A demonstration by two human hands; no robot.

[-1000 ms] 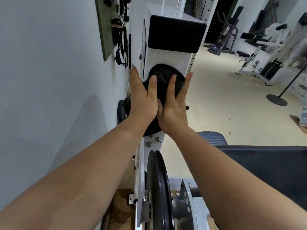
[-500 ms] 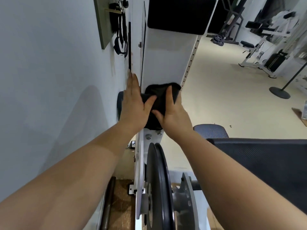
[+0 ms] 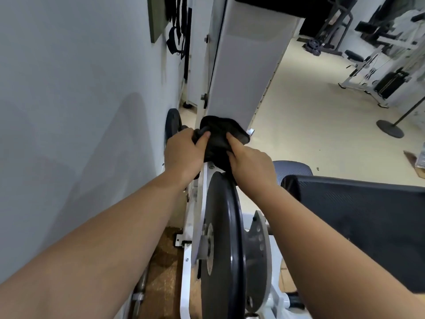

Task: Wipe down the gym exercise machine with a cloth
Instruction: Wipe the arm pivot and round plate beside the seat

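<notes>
Both hands are working low on the exercise machine (image 3: 243, 72) right now, down at the foot of its white upright panel. The black cloth (image 3: 218, 137) is sitting bunched against the bottom end of that panel, and its lower fold is hanging toward the top rim of the big dark weight plate (image 3: 220, 238) in the near middle; whether fabric and plate are touching, I cannot tell. The left hand (image 3: 184, 150) is wrapping its grip round the left side of the cloth, fingers curling in and thumb lying on top of the fabric. The right hand (image 3: 250, 164) is closing its grip on the right side, forefinger stretching forward over the cloth and the other fingers curling in on the fabric. The two hands are lying side by side with the cloth gathered between them.

On the left the grey wall (image 3: 69, 88) is running close beside the machine, with black straps (image 3: 176, 31) hanging at the far end and a smaller dark plate (image 3: 172, 123) showing just left of the left hand. A black padded seat (image 3: 358, 222) is filling the near right, and more gym machines (image 3: 377, 72) are standing on the pale floor (image 3: 322, 125) at the far right
</notes>
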